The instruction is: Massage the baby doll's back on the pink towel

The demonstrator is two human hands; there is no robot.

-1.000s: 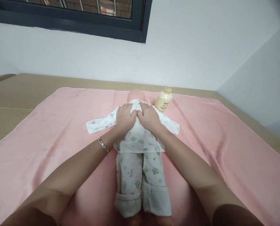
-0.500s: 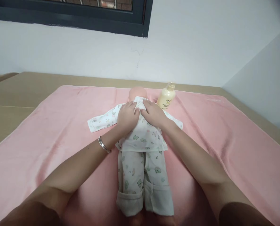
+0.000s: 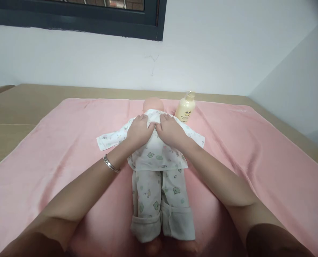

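Note:
A baby doll (image 3: 159, 157) lies face down, its head away from me, dressed in a white printed top and trousers with turned-up cuffs. My left hand (image 3: 140, 131) rests flat on the left side of its upper back, fingers stretched toward the head. On the right side of the back lies my right hand (image 3: 171, 130), also flat with its fingers extended. The two thumbs nearly meet over the middle of the back. Neither hand grips anything. The doll's face is hidden. A silver bangle (image 3: 111, 163) circles my left wrist.
Under the doll a pink blanket (image 3: 67, 142) with some creases covers much of the wooden table (image 3: 11, 107). A pale yellow pump bottle (image 3: 185, 109) stands right of the doll's head. Behind the table rise a white wall (image 3: 209, 46) and a dark window frame (image 3: 94, 26).
My hands stay on the doll's upper back; the left hand has slid slightly outward and the thumbs sit a little lower. The whole view has shifted slightly.

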